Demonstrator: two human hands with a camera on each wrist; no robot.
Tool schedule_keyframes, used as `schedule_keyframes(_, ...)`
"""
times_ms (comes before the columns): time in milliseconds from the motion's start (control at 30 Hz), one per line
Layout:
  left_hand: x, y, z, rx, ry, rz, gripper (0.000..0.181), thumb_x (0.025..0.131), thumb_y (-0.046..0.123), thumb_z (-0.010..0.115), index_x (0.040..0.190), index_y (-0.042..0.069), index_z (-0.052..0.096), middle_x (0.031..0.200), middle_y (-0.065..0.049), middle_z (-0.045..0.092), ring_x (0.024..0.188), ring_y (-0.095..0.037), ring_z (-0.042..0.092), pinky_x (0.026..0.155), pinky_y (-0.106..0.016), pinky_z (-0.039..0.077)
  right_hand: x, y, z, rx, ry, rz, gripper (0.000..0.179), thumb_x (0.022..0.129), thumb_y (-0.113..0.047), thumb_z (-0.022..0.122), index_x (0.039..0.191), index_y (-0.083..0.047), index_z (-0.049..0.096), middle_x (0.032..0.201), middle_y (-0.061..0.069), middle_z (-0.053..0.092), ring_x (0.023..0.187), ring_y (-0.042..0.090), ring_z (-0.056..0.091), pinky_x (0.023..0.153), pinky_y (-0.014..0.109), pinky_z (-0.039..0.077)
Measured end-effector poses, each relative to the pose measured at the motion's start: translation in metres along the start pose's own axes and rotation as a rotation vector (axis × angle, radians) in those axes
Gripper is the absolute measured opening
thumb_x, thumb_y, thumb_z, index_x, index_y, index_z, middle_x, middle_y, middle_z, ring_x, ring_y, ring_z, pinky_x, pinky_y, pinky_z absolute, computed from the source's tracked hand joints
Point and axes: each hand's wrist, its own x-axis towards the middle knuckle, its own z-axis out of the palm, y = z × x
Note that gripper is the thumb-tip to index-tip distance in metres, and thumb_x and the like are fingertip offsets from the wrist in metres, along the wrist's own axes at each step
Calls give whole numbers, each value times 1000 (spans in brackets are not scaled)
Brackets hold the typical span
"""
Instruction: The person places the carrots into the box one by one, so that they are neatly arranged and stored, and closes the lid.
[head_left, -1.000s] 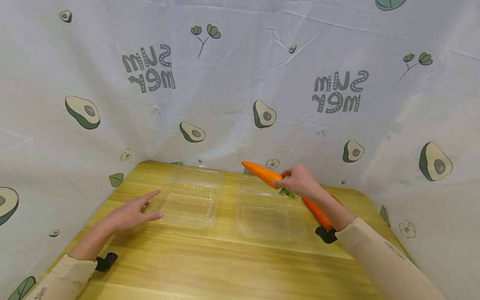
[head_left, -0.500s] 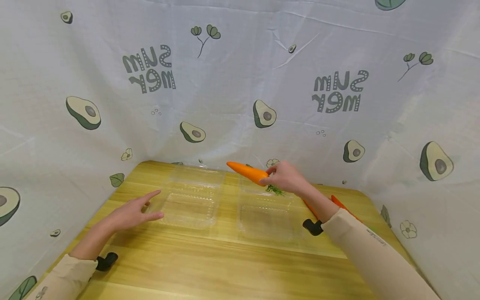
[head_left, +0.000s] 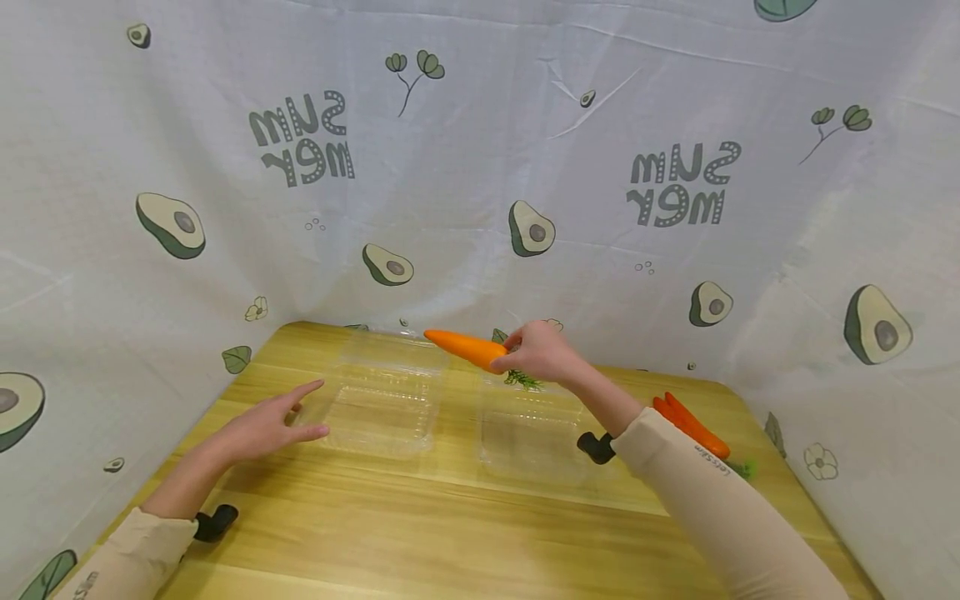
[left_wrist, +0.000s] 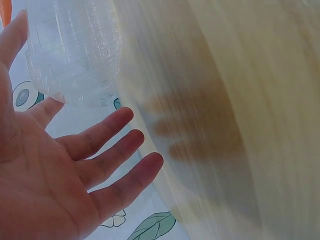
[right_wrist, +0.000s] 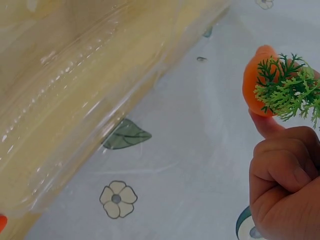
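**A:** What do the hands show on your end?

**B:** I see the right hand pinching a carrot at its thick end, fingers curled round it, green leaves hanging below the grip. The carrot is in the air, tip pointing left, above the gap between 2 clear plastic containers. The left container and the right container both lie open on the wooden table.

**A:** And the left hand?

**B:** I read the left hand as relaxed, fingers straight and spread, holding nothing, resting on the table at the left container's edge.

**A:** Anything further out?

**B:** 2 more carrots lie near the table's right edge, behind the right sleeve. An avocado-print cloth hangs behind.
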Motion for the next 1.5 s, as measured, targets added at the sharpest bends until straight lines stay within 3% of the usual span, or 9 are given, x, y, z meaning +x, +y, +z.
schedule_keyframes(433,1,-2,0,-3,-4,-6,89,95,53,64,161,11,22,144,-38,46,132,-53,47,97,-69,42,15,-16,22,21,-30,-33,47,79,-34,84,113,-2,75,114,10,73,87,19,64,75,30,52)
schedule_keyframes(833,3,-2,2,-4,-3,-9,88,95,52,65,161,10,24,144,-37,46,131,-53,48,98,-68,41,30,-30,42,-26,-44,-81,43,78,-33,84,107,-2,77,105,9,75,85,19,65,73,29,53)
schedule_keyframes(1033,2,0,1,2,-1,-10,88,95,52,65,160,9,24,142,-37,48,130,-52,49,98,-67,42,37,-38,49,-35,-59,-134,34,79,-30,84,98,-3,79,86,4,75,71,17,61,64,27,50)
schedule_keyframes(1200,2,-1,2,4,-3,-9,88,95,52,64,161,9,24,142,-36,49,130,-52,49,97,-67,42,41,-45,55,-31,-82,-165,24,80,-29,83,86,-6,80,66,-2,66,57,12,48,56,24,41)
schedule_keyframes(1400,3,-2,2,4,-2,-16,88,95,53,65,161,10,24,142,-35,50,129,-50,50,97,-66,43,48,-53,61,-62,-112,-183,22,82,-29,82,78,-8,80,57,-6,52,52,10,37,53,24,32)
schedule_keyframes(1500,3,-1,2,2,-3,-16,88,95,52,65,161,10,24,141,-35,50,129,-49,51,97,-66,43,52,-56,65,-95,-127,-195,21,82,-31,82,77,-10,80,58,-6,56,52,10,39,53,24,32)
